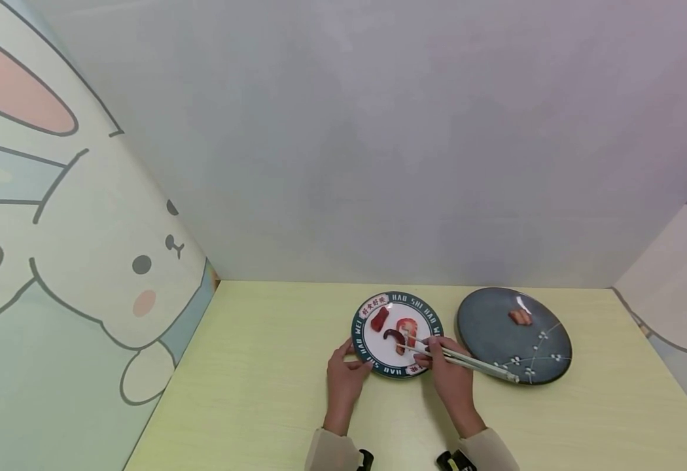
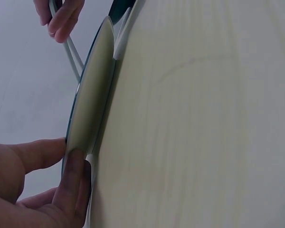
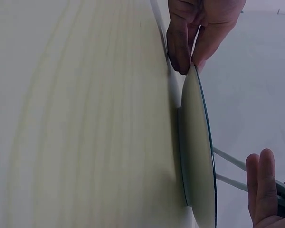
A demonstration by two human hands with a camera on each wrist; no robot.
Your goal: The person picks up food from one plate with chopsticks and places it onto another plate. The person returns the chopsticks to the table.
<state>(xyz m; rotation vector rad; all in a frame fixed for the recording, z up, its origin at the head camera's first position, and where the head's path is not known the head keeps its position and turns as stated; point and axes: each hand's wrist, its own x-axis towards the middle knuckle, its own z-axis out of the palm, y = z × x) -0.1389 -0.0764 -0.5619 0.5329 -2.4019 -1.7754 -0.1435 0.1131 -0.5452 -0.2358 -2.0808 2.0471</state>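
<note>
At the left, a white plate [image 1: 379, 347] is being pinched at its rim by the left hand [image 1: 345, 379], thumb above and fingers beneath, presumably so that sliding is being prevented. On it a red piece [image 1: 380, 318], a dark curved piece [image 1: 398, 334] and a pink piece [image 1: 408, 324] are being borne. The chopsticks [image 1: 485, 367] are being gripped by the right hand [image 1: 454, 383], their tips being pointed at the dark and pink pieces; whether either is being nipped cannot be told. Farther right, a brown piece [image 1: 520, 317] is being borne by a dark plate [image 1: 479, 320], perhaps for easy reach. On the white plate's rim, "HAO SHI HAO WEI" and 好食好味 are being displayed
</note>
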